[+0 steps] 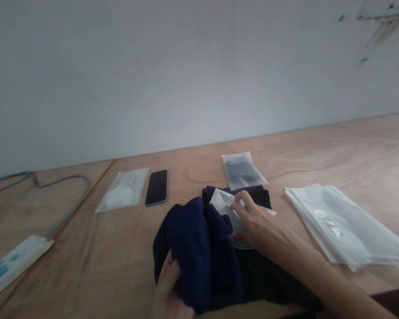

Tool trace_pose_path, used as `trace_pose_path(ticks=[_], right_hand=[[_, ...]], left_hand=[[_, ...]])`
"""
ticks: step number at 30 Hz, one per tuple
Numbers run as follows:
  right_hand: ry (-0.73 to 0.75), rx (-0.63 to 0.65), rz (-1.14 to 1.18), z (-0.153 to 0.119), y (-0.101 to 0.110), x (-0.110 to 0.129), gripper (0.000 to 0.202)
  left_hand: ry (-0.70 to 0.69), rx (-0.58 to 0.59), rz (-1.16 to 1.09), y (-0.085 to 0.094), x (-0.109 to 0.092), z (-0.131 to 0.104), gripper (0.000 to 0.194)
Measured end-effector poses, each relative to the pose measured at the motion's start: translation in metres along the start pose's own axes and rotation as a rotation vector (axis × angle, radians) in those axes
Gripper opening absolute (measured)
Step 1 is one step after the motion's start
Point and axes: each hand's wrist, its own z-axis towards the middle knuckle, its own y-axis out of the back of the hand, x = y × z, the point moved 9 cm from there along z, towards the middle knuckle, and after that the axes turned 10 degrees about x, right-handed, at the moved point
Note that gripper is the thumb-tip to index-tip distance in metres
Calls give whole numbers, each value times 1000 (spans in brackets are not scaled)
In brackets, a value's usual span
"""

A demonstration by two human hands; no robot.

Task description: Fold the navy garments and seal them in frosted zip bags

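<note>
A navy blue garment lies bunched in front of me, folded over itself. My left hand grips its near left side, with some of the fingers hidden by the fabric. To the right, my right hand has its fingers curled on a whitish, translucent plastic bag. Part of that bag is covered by the hand and by the garment. Beneath both lies darker, nearly black cloth, reaching toward the table's near edge.
A stack of frosted plastic bags lies at right. Behind the garment is a small frosted bag with something dark inside. A phone and another frosted bag are at left, beyond a white power strip with its cable.
</note>
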Motion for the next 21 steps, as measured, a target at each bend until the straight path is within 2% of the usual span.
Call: trace_pose_path(ticks=[3, 6, 10, 13, 16, 21], right_hand=[[86, 43, 85, 2, -2, 11, 34], [108, 80, 212, 3, -1, 14, 39], [85, 103, 229, 2, -1, 11, 41], [41, 113, 213, -1, -3, 8, 52], [22, 102, 236, -5, -1, 7, 63], [38, 29, 289, -10, 10, 10, 64]], left_hand=[[85, 60, -143, -25, -2, 7, 51], [157, 64, -177, -38, -6, 15, 62], [65, 63, 31, -40, -22, 27, 40], [10, 85, 148, -42, -27, 31, 31], [-25, 127, 272, -46, -29, 32, 35], [-120, 178, 472, -54, -35, 35, 48]])
